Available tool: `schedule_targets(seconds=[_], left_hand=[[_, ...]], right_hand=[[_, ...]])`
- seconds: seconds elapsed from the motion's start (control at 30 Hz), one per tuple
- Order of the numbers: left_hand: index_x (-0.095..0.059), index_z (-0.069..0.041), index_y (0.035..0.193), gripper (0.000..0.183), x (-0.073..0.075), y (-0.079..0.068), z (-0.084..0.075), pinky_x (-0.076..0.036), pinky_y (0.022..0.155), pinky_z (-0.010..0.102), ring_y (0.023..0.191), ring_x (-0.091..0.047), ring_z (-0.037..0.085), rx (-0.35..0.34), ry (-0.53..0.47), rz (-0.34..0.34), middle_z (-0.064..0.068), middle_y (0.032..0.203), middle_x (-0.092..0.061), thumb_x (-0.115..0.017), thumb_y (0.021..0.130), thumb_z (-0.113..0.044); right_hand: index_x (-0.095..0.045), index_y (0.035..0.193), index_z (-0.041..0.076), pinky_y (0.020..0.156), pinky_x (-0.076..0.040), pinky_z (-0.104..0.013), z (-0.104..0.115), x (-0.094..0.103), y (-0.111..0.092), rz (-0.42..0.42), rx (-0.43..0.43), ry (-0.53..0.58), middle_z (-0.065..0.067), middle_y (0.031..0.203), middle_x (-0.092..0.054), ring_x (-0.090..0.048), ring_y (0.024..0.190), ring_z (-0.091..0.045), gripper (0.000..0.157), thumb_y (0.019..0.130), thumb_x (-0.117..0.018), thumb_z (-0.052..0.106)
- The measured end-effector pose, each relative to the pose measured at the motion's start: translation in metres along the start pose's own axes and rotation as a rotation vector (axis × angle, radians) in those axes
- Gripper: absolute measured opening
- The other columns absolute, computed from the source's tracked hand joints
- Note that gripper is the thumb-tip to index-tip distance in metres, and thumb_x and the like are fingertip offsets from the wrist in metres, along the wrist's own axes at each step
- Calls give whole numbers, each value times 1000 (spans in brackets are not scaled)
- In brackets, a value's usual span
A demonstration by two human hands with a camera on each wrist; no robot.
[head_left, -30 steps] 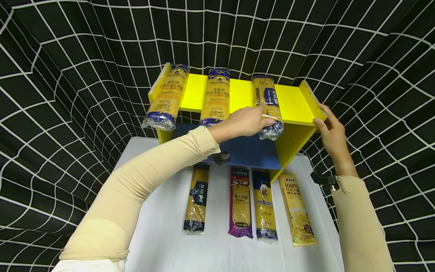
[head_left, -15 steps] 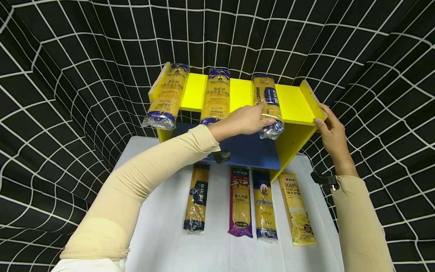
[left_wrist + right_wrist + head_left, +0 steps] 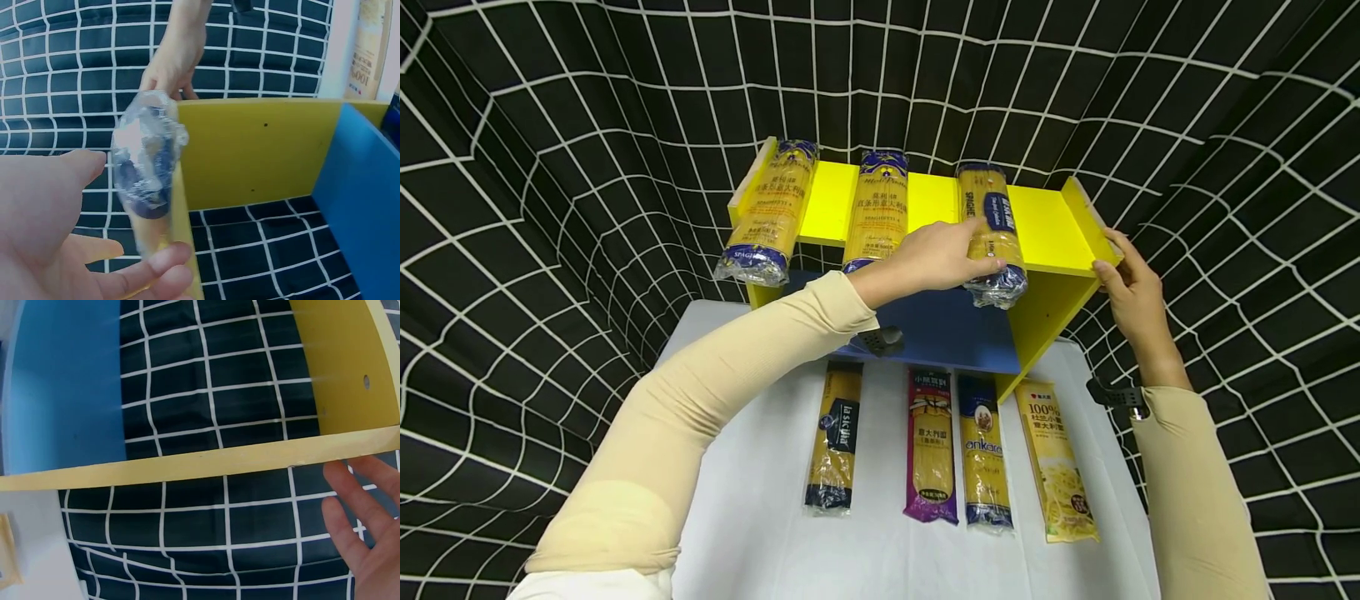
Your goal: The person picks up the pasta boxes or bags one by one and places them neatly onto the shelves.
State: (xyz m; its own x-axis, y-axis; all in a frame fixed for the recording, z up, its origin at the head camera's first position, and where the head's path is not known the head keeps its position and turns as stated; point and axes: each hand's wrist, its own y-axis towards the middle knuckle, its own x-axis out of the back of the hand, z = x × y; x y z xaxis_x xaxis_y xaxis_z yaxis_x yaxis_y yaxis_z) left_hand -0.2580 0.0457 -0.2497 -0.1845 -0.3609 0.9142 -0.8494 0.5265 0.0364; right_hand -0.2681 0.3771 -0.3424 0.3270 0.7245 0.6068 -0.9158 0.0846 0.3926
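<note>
Black cloth (image 3: 1045, 75) with a white grid hung behind and around the yellow shelf (image 3: 1051, 221), which stood at the far side of a white table (image 3: 880, 558). On top of the shelf, towards its right end, lay a spaghetti packet (image 3: 997, 218), its crinkled end jutting past the front edge. Two other packets lay on the same board, one in the middle (image 3: 877, 200) and one at the left end (image 3: 772, 208). On the table before the shelf were four more: navy (image 3: 834, 437), purple (image 3: 932, 446), blue-topped (image 3: 984, 454) and pale yellow (image 3: 1056, 462).

At the right-hand packet, the left hand (image 3: 936, 254) had thumb and fingers spread apart, not closed round it; how firmly the fingertips touched was unclear. The right hand (image 3: 1131, 287) seemed to pinch the shelf's front right corner between thumb and fingers.

Straightening looked like the step in hand. Doing it well called for light, flat nudges along the wrapper, front overhang kept small, while the right hand braced the shelf against sliding.
</note>
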Motion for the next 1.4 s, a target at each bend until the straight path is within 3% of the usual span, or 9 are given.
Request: schedule_targets(seconds=[0.2, 0.33, 0.47, 0.7, 0.87, 1.0, 1.13, 1.23, 1.4], left_hand=[[-33, -23, 155, 69, 11, -10, 3, -27, 47, 21, 54, -41, 11, -51, -19, -100, -5, 61, -44, -51, 98, -56], [-39, -22, 152, 62, 16, -27, 3, -35, 54, 21, 61, -49, 11, -155, -106, -173, -5, 71, -56, -56, 98, -48], [-45, -19, 149, 56, 13, -52, -2, -45, 69, 22, 82, -57, 12, -331, -181, -237, -4, 90, -64, -60, 98, -37], [-51, -15, 144, 47, -25, -96, -6, -46, 74, 13, 84, -57, 5, -610, -191, -273, -4, 95, -64, -60, 99, -27], [-57, -15, 139, 40, -72, -123, 6, -44, 66, 8, 74, -55, 0, -693, -257, -199, -5, 95, -65, -59, 99, -23], [-56, -19, 141, 40, -124, -135, 29, -42, 64, 10, 71, -51, 1, -608, -284, -53, -3, 113, -70, -57, 100, -24], [-53, -24, 143, 43, -185, -142, 65, -46, 67, 11, 76, -56, -2, -421, -244, 86, -4, 120, -69, -56, 100, -28], [-53, -25, 142, 44, -230, -146, 96, -46, 64, 12, 80, -58, -1, -278, -152, 102, -5, 109, -68, -59, 99, -31], [-55, -17, 141, 55, -282, -151, 145, -47, 61, 25, 87, -54, 17, -29, 46, 7, 11, 107, -60, -70, 91, -35]], right_hand=[[-36, 150, 45, 79, -44, -7, 0, 0, 0, -1, 7, 0, 3, 124, -57, -54, 95, 3, 49, 103, -49, 37], [-36, 150, 45, 79, -43, -6, 0, 0, 0, -2, 6, -2, 3, 124, -58, -54, 95, 4, 50, 103, -50, 36], [-35, 150, 46, 79, -43, -7, 1, 1, -1, -5, -2, -7, 2, 126, -57, -53, 95, 4, 49, 103, -49, 37], [-35, 150, 45, 80, -44, -9, -2, 1, -1, -3, -13, 0, 3, 125, -57, -53, 95, 3, 49, 103, -49, 37], [-35, 150, 45, 79, -43, -7, -2, 0, 0, -2, -9, 5, 3, 125, -57, -53, 95, 3, 50, 103, -49, 37], [-34, 150, 47, 79, -42, -8, -1, 0, 1, -5, -11, -8, 2, 126, -57, -52, 95, 2, 49, 103, -48, 38], [-34, 149, 48, 79, -42, -8, -2, -1, 1, -6, -18, -14, 0, 127, -57, -53, 95, 3, 49, 103, -48, 38], [-35, 150, 47, 79, -43, -9, 0, -1, 0, -4, -22, -7, 0, 126, -57, -53, 95, 3, 49, 103, -48, 37], [-38, 150, 41, 80, -44, -11, 16, 0, -6, -5, -12, 19, -1, 124, -58, -52, 94, 3, 48, 104, -48, 33]])
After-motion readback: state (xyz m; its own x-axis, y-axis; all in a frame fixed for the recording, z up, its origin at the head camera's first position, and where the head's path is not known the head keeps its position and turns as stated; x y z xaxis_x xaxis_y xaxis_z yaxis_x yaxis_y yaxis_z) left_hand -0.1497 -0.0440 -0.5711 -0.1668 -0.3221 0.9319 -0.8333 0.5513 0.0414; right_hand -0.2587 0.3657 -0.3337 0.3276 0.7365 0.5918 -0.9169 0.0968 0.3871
